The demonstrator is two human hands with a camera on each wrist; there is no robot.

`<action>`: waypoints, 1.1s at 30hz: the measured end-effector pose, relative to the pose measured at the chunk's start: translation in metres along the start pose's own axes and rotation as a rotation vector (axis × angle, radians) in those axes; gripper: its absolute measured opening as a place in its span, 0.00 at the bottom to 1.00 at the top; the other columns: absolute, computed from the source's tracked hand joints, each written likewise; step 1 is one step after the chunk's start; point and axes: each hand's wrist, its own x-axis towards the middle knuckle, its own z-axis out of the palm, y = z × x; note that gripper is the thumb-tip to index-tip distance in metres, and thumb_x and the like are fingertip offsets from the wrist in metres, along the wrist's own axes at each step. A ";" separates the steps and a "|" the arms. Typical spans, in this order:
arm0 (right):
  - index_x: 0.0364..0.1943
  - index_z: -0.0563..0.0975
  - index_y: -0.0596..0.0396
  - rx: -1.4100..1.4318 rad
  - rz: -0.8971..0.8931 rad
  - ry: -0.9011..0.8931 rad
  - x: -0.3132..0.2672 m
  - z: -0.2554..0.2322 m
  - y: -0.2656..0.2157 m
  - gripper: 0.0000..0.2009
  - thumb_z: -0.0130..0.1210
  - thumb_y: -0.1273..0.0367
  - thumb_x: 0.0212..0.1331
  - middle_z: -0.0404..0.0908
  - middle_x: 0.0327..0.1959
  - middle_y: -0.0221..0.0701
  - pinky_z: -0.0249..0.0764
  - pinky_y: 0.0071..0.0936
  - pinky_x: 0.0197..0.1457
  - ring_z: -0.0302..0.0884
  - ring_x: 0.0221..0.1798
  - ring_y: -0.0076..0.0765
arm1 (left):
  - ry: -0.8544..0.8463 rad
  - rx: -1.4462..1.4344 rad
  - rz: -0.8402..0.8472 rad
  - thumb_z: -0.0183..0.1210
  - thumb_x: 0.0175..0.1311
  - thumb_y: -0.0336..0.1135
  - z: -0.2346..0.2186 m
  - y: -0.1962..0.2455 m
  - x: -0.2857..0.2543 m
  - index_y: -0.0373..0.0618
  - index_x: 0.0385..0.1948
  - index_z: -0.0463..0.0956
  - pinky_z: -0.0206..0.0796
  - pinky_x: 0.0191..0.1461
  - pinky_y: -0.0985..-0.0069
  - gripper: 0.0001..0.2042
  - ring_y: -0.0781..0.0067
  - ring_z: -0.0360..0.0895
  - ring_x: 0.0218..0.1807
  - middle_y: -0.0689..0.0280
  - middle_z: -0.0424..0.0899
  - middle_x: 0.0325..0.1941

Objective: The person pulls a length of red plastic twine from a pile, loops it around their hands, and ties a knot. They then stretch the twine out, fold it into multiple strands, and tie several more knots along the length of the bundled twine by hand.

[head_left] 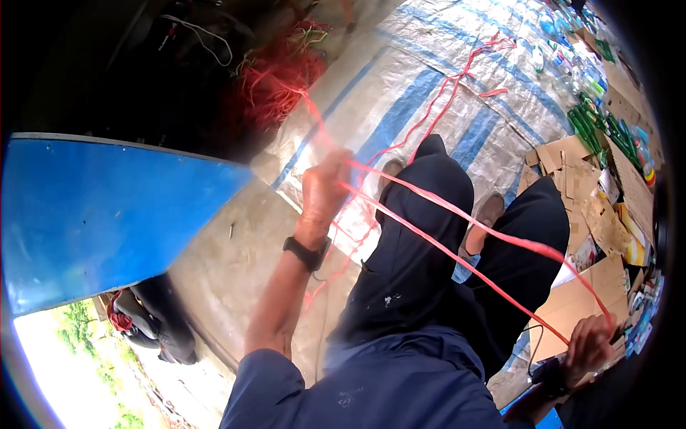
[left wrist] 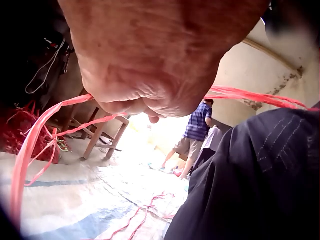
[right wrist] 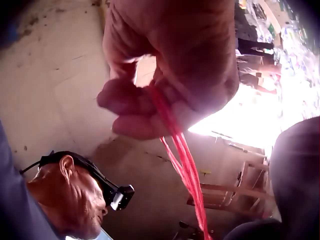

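Observation:
Red plastic twine [head_left: 457, 207] runs in two strands across the lap, from one hand to the other. My left hand [head_left: 327, 186] grips it in curled fingers in front of the left knee. In the left wrist view, strands of twine [left wrist: 27, 155] come out on both sides of the fist. Far to the right, my right hand [head_left: 592, 343] holds the other end as a loop. Fingers and thumb close round the red strands [right wrist: 187, 170] in the right wrist view. From the left hand, more twine leads to a tangled red heap [head_left: 282, 82].
A white and blue striped woven sheet [head_left: 400, 79] covers the floor, with loose twine [head_left: 446, 89] on it. Flattened cardboard [head_left: 579, 293] and plastic bottles [head_left: 589, 118] lie along the right. A blue panel [head_left: 114, 214] stands at left. Another person [left wrist: 197, 125] stands farther off.

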 end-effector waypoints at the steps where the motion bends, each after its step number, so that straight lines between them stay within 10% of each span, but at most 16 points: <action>1: 0.31 0.68 0.56 -0.290 0.093 0.360 -0.015 -0.002 0.009 0.11 0.48 0.65 0.71 0.66 0.11 0.24 0.61 0.19 0.10 0.59 0.06 0.20 | 0.035 -0.026 0.025 0.60 0.67 0.28 0.000 0.002 0.001 0.40 0.42 0.82 0.72 0.34 0.78 0.06 0.79 0.79 0.27 0.57 0.83 0.26; 2: 0.32 0.69 0.56 -0.582 0.185 0.720 -0.025 -0.004 0.013 0.10 0.49 0.66 0.71 0.65 0.10 0.23 0.61 0.19 0.10 0.59 0.07 0.20 | 0.033 -0.028 0.025 0.60 0.67 0.28 -0.001 0.004 0.000 0.40 0.42 0.82 0.72 0.34 0.78 0.06 0.79 0.79 0.27 0.57 0.83 0.26; 4: 0.37 0.73 0.59 -0.836 0.549 0.562 -0.003 -0.009 0.007 0.07 0.52 0.69 0.69 0.74 0.23 0.29 0.68 0.17 0.23 0.69 0.17 0.21 | -0.010 0.000 0.007 0.60 0.68 0.29 -0.006 0.010 -0.006 0.39 0.41 0.82 0.73 0.34 0.77 0.06 0.77 0.80 0.28 0.57 0.84 0.27; 9: 0.56 0.73 0.65 -1.647 0.233 0.487 0.049 0.004 0.038 0.15 0.51 0.78 0.65 0.76 0.53 0.42 0.66 0.34 0.66 0.74 0.59 0.39 | -0.142 -0.002 0.175 0.61 0.67 0.30 -0.011 0.045 -0.018 0.38 0.39 0.82 0.76 0.36 0.73 0.06 0.62 0.86 0.32 0.54 0.85 0.32; 14: 0.53 0.75 0.66 -1.672 -0.154 -0.108 0.127 0.100 0.077 0.27 0.67 0.69 0.47 0.77 0.54 0.47 0.68 0.47 0.65 0.75 0.57 0.54 | -0.262 0.034 0.301 0.64 0.56 0.23 -0.017 0.106 -0.022 0.43 0.41 0.81 0.78 0.37 0.68 0.11 0.55 0.86 0.36 0.56 0.86 0.34; 17: 0.57 0.72 0.66 -1.568 0.011 -0.308 0.152 0.127 0.113 0.39 0.74 0.55 0.42 0.74 0.57 0.48 0.70 0.47 0.61 0.74 0.55 0.57 | -0.301 0.023 0.305 0.64 0.54 0.24 -0.018 0.137 -0.023 0.44 0.38 0.80 0.76 0.34 0.69 0.10 0.56 0.85 0.34 0.59 0.84 0.30; 21: 0.56 0.71 0.59 -1.449 0.070 -0.226 0.158 0.133 0.151 0.32 0.72 0.71 0.44 0.75 0.45 0.40 0.78 0.34 0.37 0.79 0.42 0.49 | -0.404 0.040 0.455 0.60 0.53 0.29 -0.018 0.149 -0.027 0.43 0.31 0.72 0.68 0.23 0.68 0.07 0.64 0.81 0.26 0.65 0.76 0.24; 33: 0.60 0.67 0.61 -0.877 0.604 -0.156 0.136 0.121 0.122 0.28 0.64 0.79 0.53 0.82 0.32 0.42 0.74 0.21 0.33 0.83 0.27 0.34 | -0.513 0.043 0.374 0.61 0.53 0.29 -0.014 0.159 -0.041 0.46 0.32 0.72 0.68 0.23 0.68 0.07 0.62 0.79 0.25 0.66 0.74 0.23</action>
